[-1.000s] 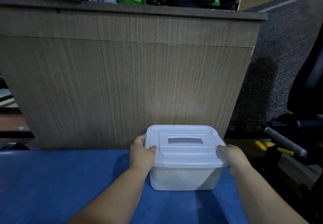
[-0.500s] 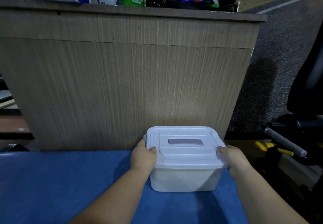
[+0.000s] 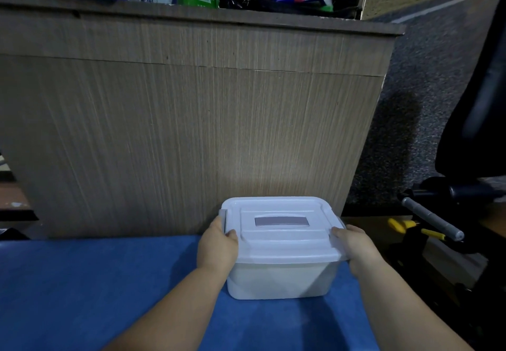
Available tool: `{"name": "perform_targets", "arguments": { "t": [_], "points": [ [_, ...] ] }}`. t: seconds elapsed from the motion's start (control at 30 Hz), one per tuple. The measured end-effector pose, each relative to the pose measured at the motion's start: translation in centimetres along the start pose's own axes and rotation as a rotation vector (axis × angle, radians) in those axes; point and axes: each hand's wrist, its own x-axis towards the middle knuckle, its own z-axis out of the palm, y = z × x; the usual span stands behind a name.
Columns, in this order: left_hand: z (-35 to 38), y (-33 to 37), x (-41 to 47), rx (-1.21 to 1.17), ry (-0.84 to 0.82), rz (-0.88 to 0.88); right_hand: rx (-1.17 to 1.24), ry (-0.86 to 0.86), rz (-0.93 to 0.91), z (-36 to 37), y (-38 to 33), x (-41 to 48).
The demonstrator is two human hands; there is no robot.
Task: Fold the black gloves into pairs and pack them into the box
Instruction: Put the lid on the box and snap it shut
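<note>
The white storage box (image 3: 276, 279) sits low centre on the blue tabletop (image 3: 82, 282), its lid (image 3: 284, 246) on. The left hand (image 3: 217, 246) and right hand (image 3: 356, 249) grip the lid's ends. No black gloves are visible, so whether they are packed inside I cannot tell.

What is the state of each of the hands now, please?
Left hand: closed, gripping the left edge of the white box, thumb on its lid.
Right hand: closed, gripping the right edge of the box, thumb on lid.
</note>
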Motion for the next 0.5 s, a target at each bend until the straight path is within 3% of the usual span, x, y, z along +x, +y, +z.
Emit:
{"name": "perform_targets", "arguments": {
  "t": [0.2,0.5],
  "points": [
    [0.1,0.0,0.1,-0.01,0.005,0.015,0.114,-0.052,0.105,-0.2,0.8,0.6],
    [0.0,-0.1,0.2,0.007,-0.002,0.009,0.019,0.011,-0.043,0.0,1.2,0.8]
  ]
}}
